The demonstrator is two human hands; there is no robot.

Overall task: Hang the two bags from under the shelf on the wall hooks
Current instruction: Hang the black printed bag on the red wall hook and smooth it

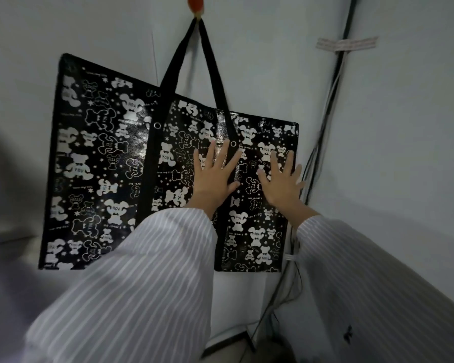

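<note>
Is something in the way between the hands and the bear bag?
No, nothing visible. The left hand and the right hand both lie flat on the front bag, fingers spread. Its straps already hang from the hook above.

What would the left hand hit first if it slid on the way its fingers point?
Probably the black handle strap of the front bear-print bag that the left hand lies flat on, close by its metal eyelet.
</note>
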